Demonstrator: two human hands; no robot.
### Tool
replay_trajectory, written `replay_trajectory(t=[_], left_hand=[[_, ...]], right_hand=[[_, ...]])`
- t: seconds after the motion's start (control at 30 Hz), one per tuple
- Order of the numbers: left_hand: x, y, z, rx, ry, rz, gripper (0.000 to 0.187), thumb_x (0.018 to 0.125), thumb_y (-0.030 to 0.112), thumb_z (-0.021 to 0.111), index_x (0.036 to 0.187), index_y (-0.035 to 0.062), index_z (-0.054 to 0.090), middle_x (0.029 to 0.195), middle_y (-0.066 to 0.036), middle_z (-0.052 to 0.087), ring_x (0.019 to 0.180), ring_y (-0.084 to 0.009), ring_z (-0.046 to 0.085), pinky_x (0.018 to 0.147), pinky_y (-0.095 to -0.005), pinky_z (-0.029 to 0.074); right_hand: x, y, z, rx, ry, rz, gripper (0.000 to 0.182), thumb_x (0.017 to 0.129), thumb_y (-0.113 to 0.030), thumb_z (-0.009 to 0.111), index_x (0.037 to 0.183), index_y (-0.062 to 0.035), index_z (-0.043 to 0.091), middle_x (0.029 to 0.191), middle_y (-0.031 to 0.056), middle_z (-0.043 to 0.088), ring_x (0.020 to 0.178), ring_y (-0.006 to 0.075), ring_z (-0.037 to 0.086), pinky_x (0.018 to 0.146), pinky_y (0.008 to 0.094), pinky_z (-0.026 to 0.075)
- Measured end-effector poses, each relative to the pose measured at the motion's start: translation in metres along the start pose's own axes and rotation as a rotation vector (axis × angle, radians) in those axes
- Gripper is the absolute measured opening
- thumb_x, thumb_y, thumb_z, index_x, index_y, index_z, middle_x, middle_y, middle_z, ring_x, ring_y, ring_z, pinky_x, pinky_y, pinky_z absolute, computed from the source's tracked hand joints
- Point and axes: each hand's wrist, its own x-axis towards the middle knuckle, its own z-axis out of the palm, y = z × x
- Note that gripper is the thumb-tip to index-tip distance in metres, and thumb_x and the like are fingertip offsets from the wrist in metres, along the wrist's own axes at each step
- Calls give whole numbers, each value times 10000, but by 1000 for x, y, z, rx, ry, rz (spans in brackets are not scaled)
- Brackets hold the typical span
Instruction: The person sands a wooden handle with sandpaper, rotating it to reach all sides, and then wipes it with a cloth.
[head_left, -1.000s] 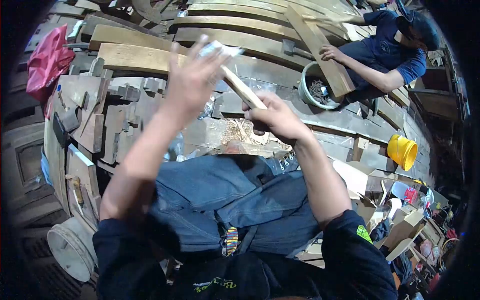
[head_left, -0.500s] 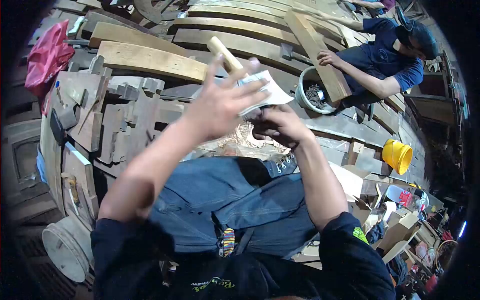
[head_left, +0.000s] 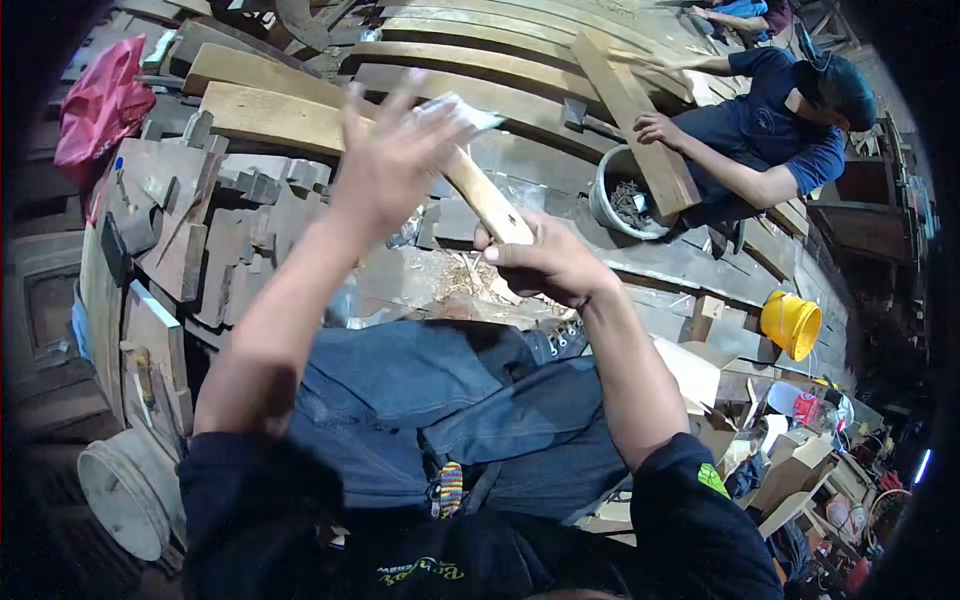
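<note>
A slim pale wooden piece (head_left: 484,198) slants up and left in front of me. My right hand (head_left: 548,260) is closed round its lower end. At its upper end is my left hand (head_left: 385,165), blurred, with its fingers apart. A whitish sheet (head_left: 462,112), perhaps sandpaper, lies at that hand's fingertips near the wood's top; whether the fingers grip it is unclear. Wood shavings (head_left: 470,282) are scattered on the boards below the wood.
At the upper right a co-worker (head_left: 770,140) steadies a long plank (head_left: 640,120) over a bucket of metal pieces (head_left: 600,195). A hatchet (head_left: 590,120) lies nearby. A yellow bucket (head_left: 790,325) stands right, a pink bag (head_left: 100,110) upper left, a whitish bucket (head_left: 125,495) lower left.
My left hand has moved up and left. The wooden piece has turned, its lower end now showing in my right hand. The sheet has moved up and left, away from my right hand.
</note>
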Motion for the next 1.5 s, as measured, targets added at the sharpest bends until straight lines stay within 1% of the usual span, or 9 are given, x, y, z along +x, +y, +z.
replay_trajectory(t=[0.2,0.4,0.67,0.8,0.9,1.03,1.13,1.3,1.5], left_hand=[[-5,57,-5,-280,-77,139,444,743,157,659,1175,255,689,1338,46,617,1417,-213,387,1178,-608,23],[6,-2,-15,-10,-31,-38,309,1005,305,494,1255,225,656,1416,1,561,1449,-250,324,1166,-579,6],[1,41,-9,-218,-17,183,443,798,175,669,1235,246,672,1407,51,567,1448,-223,341,1193,-565,-6],[4,-9,-13,-115,102,-110,331,914,277,598,1235,277,677,1355,22,609,1437,-255,351,1177,-579,14],[-3,23,-15,-163,17,-45,326,921,288,593,1236,274,677,1365,19,602,1441,-263,340,1172,-577,28],[0,28,-14,-169,-9,194,376,997,333,492,1340,230,606,1481,-4,493,1474,-259,271,1183,-548,0],[1,-1,-15,-41,19,-89,378,998,314,481,1345,223,602,1494,-17,480,1471,-262,279,1176,-536,37],[-2,32,-9,-148,-30,182,393,945,365,568,1312,239,625,1459,23,517,1454,-239,319,1189,-559,-23],[-2,12,-12,-24,24,-6,361,973,294,521,1319,260,621,1476,19,499,1478,-255,269,1197,-529,-4]], right_hand=[[-4,6,0,168,186,-55,282,838,-143,733,1053,-37,584,713,-1,550,506,75,483,446,222,337],[-4,0,3,23,101,-2,237,811,-140,745,964,-84,571,670,-41,493,480,53,435,430,225,303],[-9,-4,0,315,57,77,147,914,-112,628,997,-30,540,610,-16,432,455,51,373,399,218,272],[-6,-7,5,342,-113,107,213,958,-163,590,1101,-29,506,552,-54,368,396,17,309,356,185,233],[-7,-2,-3,458,-222,-35,288,1011,-218,511,1242,-48,485,548,-29,385,345,32,298,311,177,223],[-11,-4,5,200,62,-117,403,903,-135,665,1253,-33,493,670,-17,472,511,64,454,445,211,378],[-5,-3,0,-104,72,-46,413,869,-214,737,1191,-26,558,808,-5,600,678,60,558,526,184,399],[-7,-1,0,13,146,-63,382,838,-224,770,1120,-34,594,765,-12,585,604,61,538,485,205,401],[-6,-3,9,-96,117,-27,311,826,-220,760,998,-52,563,676,-25,534,476,45,481,391,208,388]])
